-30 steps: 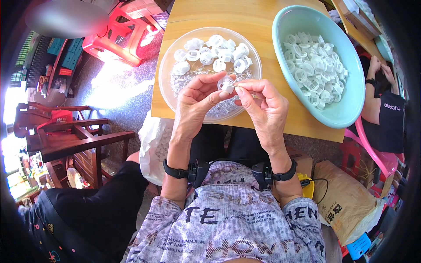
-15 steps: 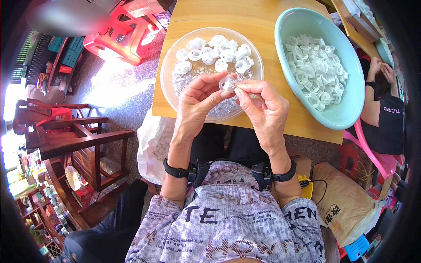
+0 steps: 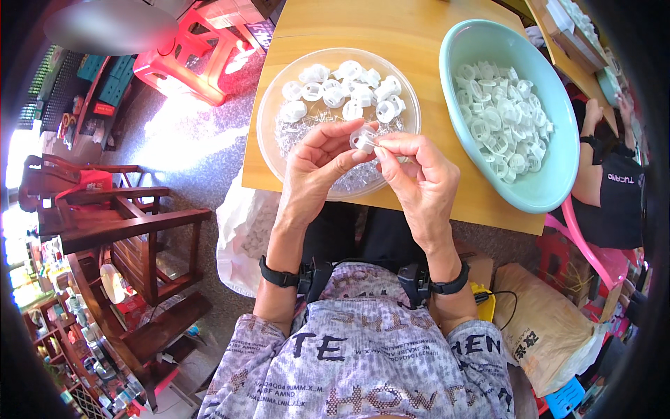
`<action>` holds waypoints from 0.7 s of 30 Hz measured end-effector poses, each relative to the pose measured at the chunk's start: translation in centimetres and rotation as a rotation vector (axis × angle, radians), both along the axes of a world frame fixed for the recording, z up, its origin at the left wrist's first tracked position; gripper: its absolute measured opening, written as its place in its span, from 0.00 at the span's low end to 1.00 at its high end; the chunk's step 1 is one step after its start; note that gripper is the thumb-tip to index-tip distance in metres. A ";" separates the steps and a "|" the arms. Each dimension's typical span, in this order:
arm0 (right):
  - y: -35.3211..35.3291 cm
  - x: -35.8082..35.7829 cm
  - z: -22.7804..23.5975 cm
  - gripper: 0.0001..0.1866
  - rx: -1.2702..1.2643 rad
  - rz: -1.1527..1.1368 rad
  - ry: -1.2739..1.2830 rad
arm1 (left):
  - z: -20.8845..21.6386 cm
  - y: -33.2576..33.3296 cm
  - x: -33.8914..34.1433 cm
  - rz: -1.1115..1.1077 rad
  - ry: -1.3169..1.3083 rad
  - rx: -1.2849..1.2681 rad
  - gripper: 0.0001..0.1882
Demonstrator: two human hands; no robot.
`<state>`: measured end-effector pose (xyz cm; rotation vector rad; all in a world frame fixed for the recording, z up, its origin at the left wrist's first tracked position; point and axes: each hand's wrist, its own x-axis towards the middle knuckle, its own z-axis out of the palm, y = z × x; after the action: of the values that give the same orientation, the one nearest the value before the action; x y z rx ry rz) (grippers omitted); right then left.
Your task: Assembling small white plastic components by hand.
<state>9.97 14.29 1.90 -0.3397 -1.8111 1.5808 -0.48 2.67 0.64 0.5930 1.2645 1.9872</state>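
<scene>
My left hand [image 3: 314,164] holds a small round white plastic fitting [image 3: 363,139] between thumb and fingers, over the near side of a clear round tray. Close against it, my right hand [image 3: 419,171] pinches a thin pin [image 3: 374,144] at the fitting's edge. Whether the pin's tip is inside the fitting is too small to tell. The clear tray [image 3: 263,133] carries several similar white fittings [image 3: 352,87] at its far side. Many fine clear or metallic pieces [image 3: 293,133] lie nearer, partly behind my hands.
A light green oval basin [image 3: 569,167] heaped with white plastic parts [image 3: 502,119] stands right on the wooden table [image 3: 335,28]. A white sack [image 3: 241,237] is below left, a brown sack [image 3: 548,328] below right. Another person's arm [image 3: 592,143] shows at far right.
Both hands stay together at the fitting, with only slight finger movement. A dark-trousered leg at lower left has gone from view. The view has shifted slightly.
</scene>
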 end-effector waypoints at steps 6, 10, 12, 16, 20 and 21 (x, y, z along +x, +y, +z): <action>-0.1 0.0 -0.1 0.05 0.017 0.002 -0.008 | 0.3 0.0 0.2 0.001 0.008 -0.005 0.20; -0.1 0.1 -0.3 0.05 -0.064 0.014 -0.005 | 0.2 -0.1 0.1 -0.013 -0.001 0.018 0.18; -0.1 0.2 -0.4 0.05 -0.062 0.022 -0.011 | -0.1 -0.1 0.1 -0.006 0.017 0.005 0.20; -0.4 0.1 -0.4 0.05 -0.065 -0.001 -0.010 | -0.3 0.0 0.2 0.006 -0.001 0.027 0.20; -0.4 0.4 -0.4 0.05 -0.174 0.006 -0.010 | -0.4 -0.1 0.4 0.016 0.049 0.044 0.20; -0.4 0.4 -0.3 0.05 -0.170 0.010 -0.009 | -0.4 -0.1 0.4 0.013 0.051 0.047 0.21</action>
<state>10.35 13.89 1.58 -0.4173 -1.6916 1.7473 -0.08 2.53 0.25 0.6638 1.2579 2.0289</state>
